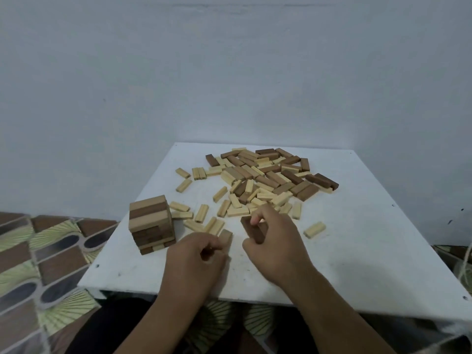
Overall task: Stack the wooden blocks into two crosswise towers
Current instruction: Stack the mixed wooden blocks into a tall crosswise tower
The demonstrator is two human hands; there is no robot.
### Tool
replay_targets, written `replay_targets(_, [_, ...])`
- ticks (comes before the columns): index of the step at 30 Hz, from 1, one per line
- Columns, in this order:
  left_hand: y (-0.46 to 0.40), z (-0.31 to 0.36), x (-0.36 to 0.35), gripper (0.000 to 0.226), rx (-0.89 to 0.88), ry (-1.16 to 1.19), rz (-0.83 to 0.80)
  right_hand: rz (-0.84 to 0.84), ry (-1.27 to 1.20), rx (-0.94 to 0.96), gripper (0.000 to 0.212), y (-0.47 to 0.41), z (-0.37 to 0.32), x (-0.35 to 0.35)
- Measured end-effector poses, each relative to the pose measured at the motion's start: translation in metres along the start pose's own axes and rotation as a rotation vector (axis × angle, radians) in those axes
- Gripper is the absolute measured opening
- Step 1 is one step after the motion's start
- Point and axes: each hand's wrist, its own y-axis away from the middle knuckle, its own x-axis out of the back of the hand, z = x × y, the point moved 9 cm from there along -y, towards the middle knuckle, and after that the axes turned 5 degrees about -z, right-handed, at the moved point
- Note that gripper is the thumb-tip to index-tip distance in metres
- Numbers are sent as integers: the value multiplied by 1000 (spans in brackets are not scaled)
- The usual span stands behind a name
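While one short crosswise tower of light and dark wooden blocks stands at centre left on the white square board, no second tower shows. Left hand pinches a brown block; right hand grips a dark block. Loose block pile, upper centre, remains unstacked.

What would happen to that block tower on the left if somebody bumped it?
The block tower would probably wobble or shed blocks, since its layers only rest loosely on each other. It looks squat and wide, so it likely wouldn't tip whole. Its lowest blocks look uneven, so a push may shift them first.
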Motion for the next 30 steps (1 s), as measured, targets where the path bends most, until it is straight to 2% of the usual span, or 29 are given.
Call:
replay_targets(4, [7, -6, 0, 27, -8, -14, -61, 0, 37, -3, 27, 21, 8, -27])
replay_targets(8, [9, -8, -9, 37, -26, -82, -158, 21, 84, 78, 31, 27, 10, -33])
replay_targets(12, [7, -8, -19, 38, -75, -147, -263, -66, 88, 170, 33, 34, 6, -33])
replay_targets(19, [8, -13, -20, 28, -109, -136, -245, -128, -5, 95, 41, 31, 20, -25])
replay_targets(25, [8, -12, -21, 26, -146, -116, -224, -48, 22, 191, 36, 29, 16, -25])
replay_targets(30, [8, -11, -21, 26, -176, -91, -196, -92, 13, 252, 38, 30, 12, -28])
